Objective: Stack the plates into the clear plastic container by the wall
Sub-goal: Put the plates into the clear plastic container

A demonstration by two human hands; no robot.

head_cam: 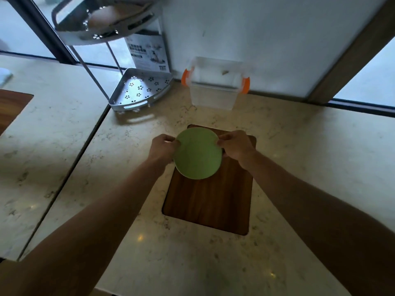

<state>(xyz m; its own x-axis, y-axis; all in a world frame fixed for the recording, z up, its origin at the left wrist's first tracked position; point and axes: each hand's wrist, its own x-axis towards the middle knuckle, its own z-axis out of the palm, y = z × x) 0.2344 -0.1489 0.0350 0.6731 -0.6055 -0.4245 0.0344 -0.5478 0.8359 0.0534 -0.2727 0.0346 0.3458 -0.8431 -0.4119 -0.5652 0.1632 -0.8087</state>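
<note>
Green plate (197, 153), held above the far end of a wooden board (208, 201), its left and right edges pinched by the fingers of the left hand (163, 149) and right hand (234, 146). The clear container (214, 90) stands beyond, against the wall, on the tabletop (299, 146). Risk: the plate's width may catch the container's rim, tilting it instead of seating flat.

Single head-worn view, angled forward and down, close over countertop (299, 146), facing wall (256, 39)
</note>
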